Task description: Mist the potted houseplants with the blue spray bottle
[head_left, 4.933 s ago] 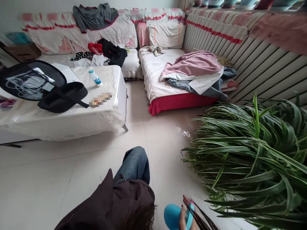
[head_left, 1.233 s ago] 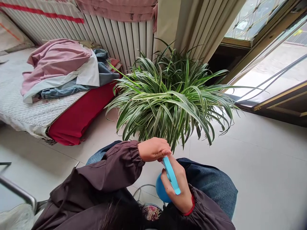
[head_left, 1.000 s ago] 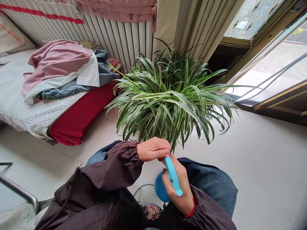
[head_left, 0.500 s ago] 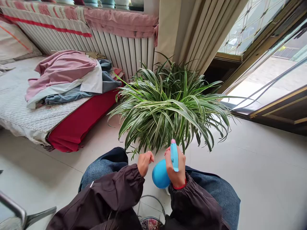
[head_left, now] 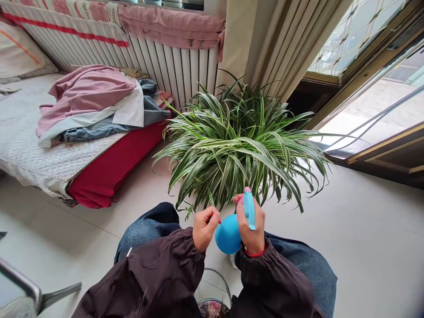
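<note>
My right hand (head_left: 252,225) is wrapped round the neck of a blue spray bottle (head_left: 228,234), its fingers by the trigger. The bottle is tilted, with its light-blue head and pink nozzle pointing up toward the plant. My left hand (head_left: 204,227) is closed just left of the bottle, thumb against curled fingers. Whatever it pinches, if anything, is hidden; a leaf tip hangs right above it. In front of both hands spreads a large spider plant (head_left: 238,154) with long green, pale-edged leaves, which hide its pot.
A bed (head_left: 36,154) with a pile of clothes (head_left: 92,97) stands at the left. Behind the plant are a white radiator (head_left: 179,66) and a beige curtain (head_left: 291,48). An open door (head_left: 391,159) is at the right. A metal leg (head_left: 20,278) juts in at lower left.
My left hand has turned and closed more tightly, thumb now against its fingers. The spray bottle remains in my right hand. The whole view has shifted slightly.
</note>
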`<state>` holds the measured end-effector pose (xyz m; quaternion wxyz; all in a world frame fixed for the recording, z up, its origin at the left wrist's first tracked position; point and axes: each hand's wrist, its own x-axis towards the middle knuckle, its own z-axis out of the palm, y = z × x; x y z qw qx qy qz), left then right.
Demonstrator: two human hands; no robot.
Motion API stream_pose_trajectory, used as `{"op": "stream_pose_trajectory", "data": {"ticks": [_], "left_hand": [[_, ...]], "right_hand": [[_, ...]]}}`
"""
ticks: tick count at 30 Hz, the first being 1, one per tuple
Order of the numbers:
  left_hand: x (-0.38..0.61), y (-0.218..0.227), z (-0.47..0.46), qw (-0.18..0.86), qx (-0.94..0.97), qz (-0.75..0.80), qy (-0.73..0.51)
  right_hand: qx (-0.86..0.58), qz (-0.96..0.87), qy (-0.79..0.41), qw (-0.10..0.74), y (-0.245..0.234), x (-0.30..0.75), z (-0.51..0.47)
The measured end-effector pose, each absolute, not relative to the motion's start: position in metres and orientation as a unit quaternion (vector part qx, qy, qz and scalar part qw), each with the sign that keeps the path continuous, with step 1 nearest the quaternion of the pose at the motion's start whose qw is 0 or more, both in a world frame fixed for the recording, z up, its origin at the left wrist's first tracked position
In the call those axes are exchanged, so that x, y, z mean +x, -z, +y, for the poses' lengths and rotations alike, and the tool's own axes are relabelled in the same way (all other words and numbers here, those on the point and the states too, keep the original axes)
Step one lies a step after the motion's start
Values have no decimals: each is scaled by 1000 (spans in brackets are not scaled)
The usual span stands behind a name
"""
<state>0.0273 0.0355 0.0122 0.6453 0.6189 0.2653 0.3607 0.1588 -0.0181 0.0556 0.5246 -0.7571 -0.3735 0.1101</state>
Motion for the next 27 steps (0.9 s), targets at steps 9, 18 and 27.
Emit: {"op": "stream_pose_trajectory", "data": {"ticks": [9,18,27], "left_hand": [[54,-123,87,565,716,222,-344],[79,-115,95,803,546,213,-108],[72,-76,92,653,658,265,-264]], "right_hand": [[-716,-474,-98,504,-84,146,-32],[-714,-455,-122,518,-87,133,-45],[-733,-415,-112,527,-80,145,-40]]}}
